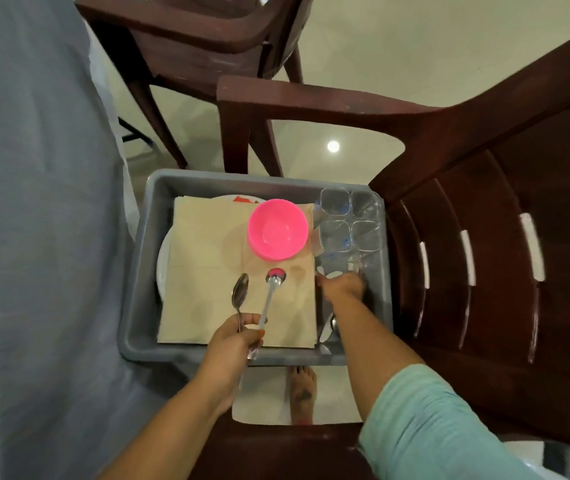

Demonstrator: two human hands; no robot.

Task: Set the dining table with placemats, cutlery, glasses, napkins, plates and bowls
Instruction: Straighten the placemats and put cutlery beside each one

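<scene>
Spoons (259, 299), two of them, stick up from the left hand (233, 344), which grips their handles over the beige placemats (207, 271) in a grey tub (159, 188) on a brown chair (484, 237). Right hand (342, 287) reaches into the tub's cutlery beside the clear glasses (349, 220); its grip cannot be made out. Pink bowls (277, 228) sit stacked on the placemats.

Soft, even indoor light is filling the scene, and a ceiling lamp is showing as a round white glare spot on the glossy floor (333, 146). The brown chair (484, 237) is catching pale streaks of shine. Wide-angle distortion is bending the edges, and the right hand (340, 285) is smearing with blur; shadows are staying faint.
</scene>
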